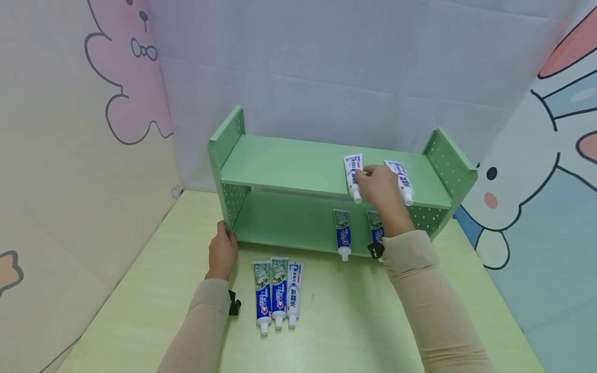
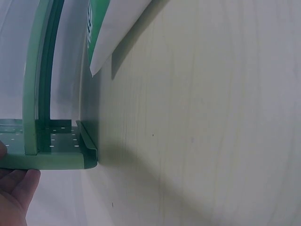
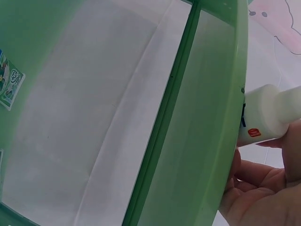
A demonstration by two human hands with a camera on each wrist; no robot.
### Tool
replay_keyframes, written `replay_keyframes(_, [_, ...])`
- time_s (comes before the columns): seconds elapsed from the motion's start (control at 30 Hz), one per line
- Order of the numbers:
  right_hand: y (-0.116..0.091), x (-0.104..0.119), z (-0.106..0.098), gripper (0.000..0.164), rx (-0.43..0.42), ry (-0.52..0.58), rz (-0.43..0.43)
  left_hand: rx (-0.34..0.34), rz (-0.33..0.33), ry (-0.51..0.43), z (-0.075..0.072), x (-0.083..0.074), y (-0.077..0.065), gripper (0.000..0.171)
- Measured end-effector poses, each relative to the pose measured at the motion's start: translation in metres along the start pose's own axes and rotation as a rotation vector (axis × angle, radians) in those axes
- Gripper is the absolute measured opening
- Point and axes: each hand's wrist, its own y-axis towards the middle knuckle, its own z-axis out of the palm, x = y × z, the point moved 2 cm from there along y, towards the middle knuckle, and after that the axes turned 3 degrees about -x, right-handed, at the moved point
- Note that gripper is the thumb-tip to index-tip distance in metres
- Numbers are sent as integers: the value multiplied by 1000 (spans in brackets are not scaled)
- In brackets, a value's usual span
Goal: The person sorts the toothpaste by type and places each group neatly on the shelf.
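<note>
A green two-tier shelf (image 1: 284, 160) stands on the table. My left hand (image 1: 222, 252) grips the lower front edge of its left side panel (image 2: 61, 160), with the fingers on the outer side. On the upper tier my right hand (image 1: 380, 189) holds a white toothpaste tube (image 1: 353, 176) by its right edge. The tube's white cap (image 3: 287, 106) juts past the front edge in the right wrist view. A second white toothpaste tube (image 1: 400, 181) lies to the right, partly behind the hand. On the lower tier lie two green-and-blue toothpaste tubes (image 1: 342, 230), the right one partly hidden by my arm.
In front of the shelf, two green-and-blue tubes (image 1: 263, 292) and one white tube (image 1: 294, 292) lie side by side on the pale table (image 1: 336, 331). Fabric walls (image 1: 326, 67) with cartoon animals enclose the table at the back and sides.
</note>
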Motion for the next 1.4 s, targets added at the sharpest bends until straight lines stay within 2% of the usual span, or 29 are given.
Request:
replay_keyframes(0.37, [-1, -3, -1, 53, 10, -3, -12, -6, 9, -6, 0, 0, 0, 33])
replay_keyframes(0.53, [-5, -4, -4, 53, -11, 8, -12, -3, 5, -9, 0, -1, 0, 32])
replay_keyframes(1.0, [-38, 0, -20, 49, -134, 49, -118, 5, -3, -10, 1, -4, -1, 33])
replay_keyframes(1.4, [-69, 12, -23, 45, -142, 101, -185, 7, 2, -13, -1, -3, -1, 33])
